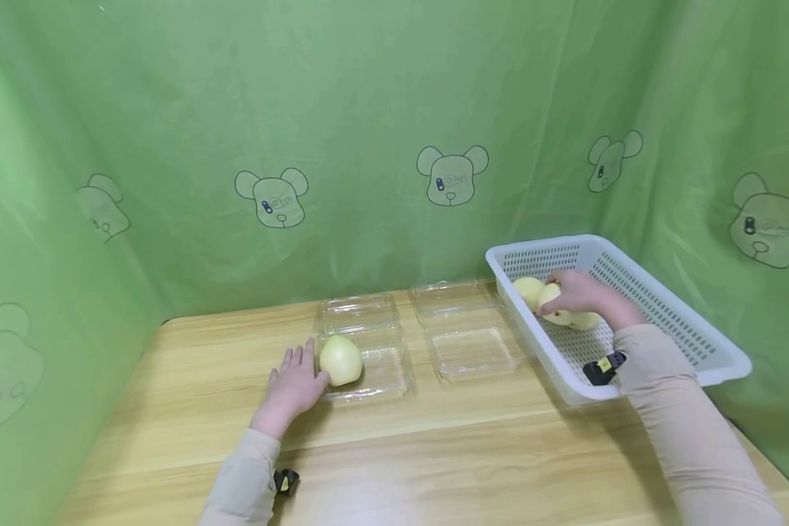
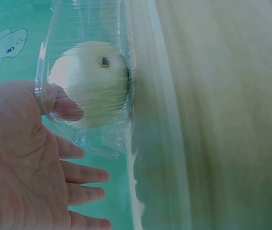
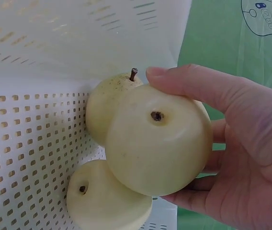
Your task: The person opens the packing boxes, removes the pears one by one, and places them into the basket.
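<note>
A pale yellow pear (image 1: 340, 360) sits in the left clear plastic clamshell box (image 1: 388, 369), toward its left side. My left hand (image 1: 297, 383) is at that box's left wall with fingers spread straight; the left wrist view shows the thumb (image 2: 68, 106) over the wall beside the pear. Inside the white basket, my right hand (image 1: 581, 292) grips another pear (image 3: 160, 143), thumb on top and fingers around its far side. Two more pears lie close under it, one with a stem (image 3: 112, 105) and one lower down (image 3: 105, 199).
A second open clamshell box (image 1: 473, 351), with nothing in it, lies between the left box and the white perforated basket (image 1: 539, 351). The basket stands at the wooden table's (image 1: 394, 467) right side. A green curtain (image 1: 368, 241) with bear-head prints hangs behind.
</note>
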### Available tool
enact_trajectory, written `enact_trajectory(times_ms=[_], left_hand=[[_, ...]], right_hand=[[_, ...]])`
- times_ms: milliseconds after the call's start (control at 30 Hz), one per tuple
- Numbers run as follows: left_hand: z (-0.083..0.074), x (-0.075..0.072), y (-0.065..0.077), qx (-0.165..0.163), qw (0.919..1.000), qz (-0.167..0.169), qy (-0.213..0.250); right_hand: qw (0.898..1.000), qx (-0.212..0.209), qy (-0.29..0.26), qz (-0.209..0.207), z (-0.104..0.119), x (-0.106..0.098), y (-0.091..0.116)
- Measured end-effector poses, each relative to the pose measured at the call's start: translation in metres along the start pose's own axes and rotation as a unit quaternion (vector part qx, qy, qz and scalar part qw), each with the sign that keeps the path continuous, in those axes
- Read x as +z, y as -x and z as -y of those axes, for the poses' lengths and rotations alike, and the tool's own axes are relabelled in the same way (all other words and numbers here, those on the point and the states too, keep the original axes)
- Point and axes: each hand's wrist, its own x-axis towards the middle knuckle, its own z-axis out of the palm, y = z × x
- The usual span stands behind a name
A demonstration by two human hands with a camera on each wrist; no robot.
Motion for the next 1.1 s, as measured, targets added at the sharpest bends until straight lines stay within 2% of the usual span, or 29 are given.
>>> enact_trajectory(times_ms=[600, 1100], left_hand=[[-0.002, -0.003, 0.000, 0.000, 1.0000, 0.001, -0.002], [-0.001, -0.002, 0.000, 0.000, 1.0000, 0.002, 0.003]], right_hand=[[0.999, -0.017, 0.025, 0.014, 0.005, 0.010, -0.005], [0.999, -0.005, -0.015, 0.028, 0.009, 0.021, -0.004]])
